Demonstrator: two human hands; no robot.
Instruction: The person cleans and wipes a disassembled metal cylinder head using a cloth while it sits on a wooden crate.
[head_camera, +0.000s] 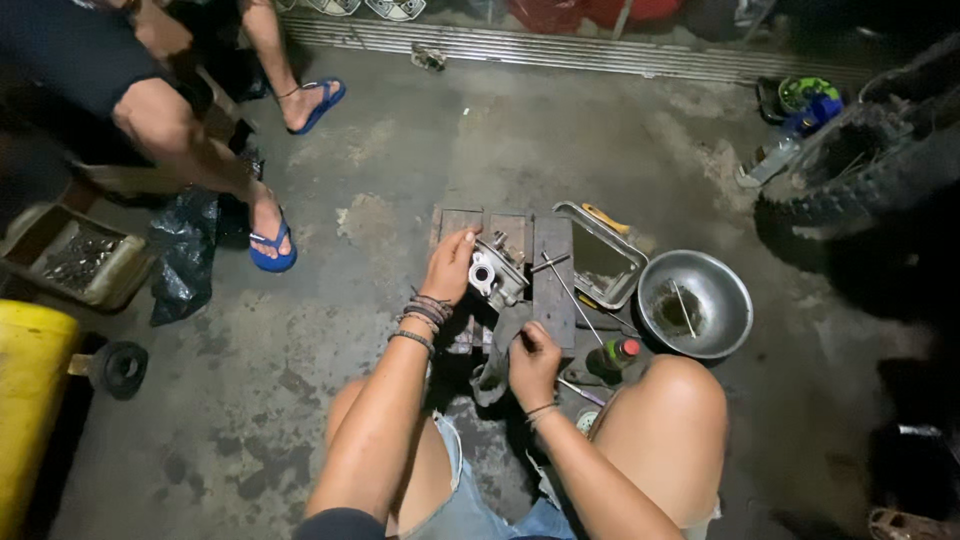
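At the far left a yellow container stands on the concrete floor, with a small black wheel just beside it. Above them sits a tray of metal parts, and a crumpled black plastic bag lies next to it. Another person sits at the upper left, one foot in a blue sandal near the bag.

In the middle a wooden board lies on the floor. The left hand is clamped on a metal engine part at the board's left edge, holding it tilted with the fingers wrapped over its top. The right hand, nearer the body at the board's near edge, is closed on a grey rag that hangs from just below the engine part; whether the rag touches the metal is hard to tell in this dim light. The two hands are apart, one above the other.

A thin metal rod lies across the board's right side. A small bottle with a red cap stands by the board's near right corner. Right of the board sits a rectangular metal tray with a yellow-handled tool at its far edge, then a round steel bowl. A knobby tyre fills the upper right.
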